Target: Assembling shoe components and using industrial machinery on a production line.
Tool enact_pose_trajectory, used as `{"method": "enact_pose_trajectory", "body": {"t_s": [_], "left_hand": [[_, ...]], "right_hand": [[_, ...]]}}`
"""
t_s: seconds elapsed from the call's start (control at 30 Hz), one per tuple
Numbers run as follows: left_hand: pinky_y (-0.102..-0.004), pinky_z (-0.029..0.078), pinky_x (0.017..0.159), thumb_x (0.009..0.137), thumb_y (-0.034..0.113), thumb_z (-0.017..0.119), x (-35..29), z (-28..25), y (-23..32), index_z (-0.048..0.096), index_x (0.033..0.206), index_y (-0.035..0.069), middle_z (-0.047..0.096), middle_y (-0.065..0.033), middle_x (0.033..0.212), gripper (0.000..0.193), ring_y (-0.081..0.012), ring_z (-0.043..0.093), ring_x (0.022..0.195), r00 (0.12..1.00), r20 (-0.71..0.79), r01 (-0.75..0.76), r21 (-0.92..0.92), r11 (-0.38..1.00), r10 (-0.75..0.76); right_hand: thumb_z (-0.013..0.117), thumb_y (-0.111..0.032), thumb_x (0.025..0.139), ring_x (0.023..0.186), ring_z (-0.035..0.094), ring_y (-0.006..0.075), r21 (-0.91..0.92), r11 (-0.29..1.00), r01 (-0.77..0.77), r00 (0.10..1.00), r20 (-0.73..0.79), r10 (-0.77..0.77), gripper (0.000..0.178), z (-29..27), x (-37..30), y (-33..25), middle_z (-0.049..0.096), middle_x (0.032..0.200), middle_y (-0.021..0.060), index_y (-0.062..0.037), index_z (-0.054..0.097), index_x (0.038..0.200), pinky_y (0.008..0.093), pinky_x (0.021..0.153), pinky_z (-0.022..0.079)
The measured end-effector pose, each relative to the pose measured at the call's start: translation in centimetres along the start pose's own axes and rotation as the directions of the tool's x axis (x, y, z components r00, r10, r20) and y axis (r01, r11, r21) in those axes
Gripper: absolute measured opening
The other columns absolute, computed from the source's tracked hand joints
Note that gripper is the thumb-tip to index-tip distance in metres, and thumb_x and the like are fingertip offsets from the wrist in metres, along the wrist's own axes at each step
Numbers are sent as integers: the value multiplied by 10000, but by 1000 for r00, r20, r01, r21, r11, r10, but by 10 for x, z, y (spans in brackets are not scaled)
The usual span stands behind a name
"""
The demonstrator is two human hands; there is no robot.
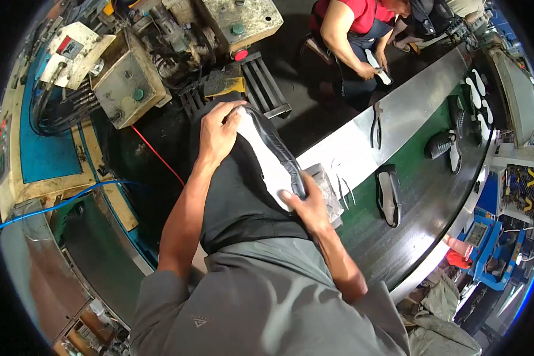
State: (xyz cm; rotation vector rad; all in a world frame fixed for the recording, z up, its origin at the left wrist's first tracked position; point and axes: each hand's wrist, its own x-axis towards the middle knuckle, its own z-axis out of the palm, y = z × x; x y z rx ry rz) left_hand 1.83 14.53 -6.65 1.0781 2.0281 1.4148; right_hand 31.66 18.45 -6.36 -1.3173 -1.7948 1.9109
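Observation:
A black shoe [273, 142] lies across my lap, with a long white insole-shaped piece [261, 155] along its upward-facing side. At its far end, my left hand [218, 133] has its fingers closed over the tip of the white piece. My right hand [308, 206] grips the near end, its thumb pressed on the white surface and its fingers wrapped round the black side. How firmly the white piece sits on the shoe cannot be made out. Beside my right hand, a grey wrapped block [325, 188] rests at the ledge.
To my right runs a metal ledge [350, 145] with a dark tong-like tool [376, 126]. Beyond it a green conveyor belt [362, 228] carries a black shoe [388, 196], more shoes and white insoles [473, 94]. A co-worker [356, 41] handles a shoe. Machinery [130, 83] stands front left.

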Motion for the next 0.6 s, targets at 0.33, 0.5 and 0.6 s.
{"method": "enact_pose_trajectory", "body": {"t_s": [0.33,0.5,0.6], "left_hand": [[-349,557,890,962,133,841,15,-20,-33,790,1228,40,733,-126,1063,286,-234,717,971,967,253,-28,-16,999,31],[-351,546,821,936,195,889,23,-13,-39,798,1087,19,713,-111,959,249,-219,695,880,965,257,59,-15,998,-53],[-352,549,846,942,215,892,30,-6,-37,788,1072,13,725,-107,984,262,-217,694,893,958,267,96,51,994,-107]], "right_hand": [[902,-515,889,1246,717,325,-219,973,-74,977,178,115,927,5,34,-22,756,1307,263,94,581,1511,422,1094,538],[911,-517,883,1240,721,328,-273,958,-88,972,186,143,940,7,37,-19,757,1299,268,100,579,1510,427,1093,541],[907,-541,882,1292,703,348,-259,958,-124,972,164,170,987,6,40,-12,735,1337,294,97,550,1546,422,1123,529]]}}
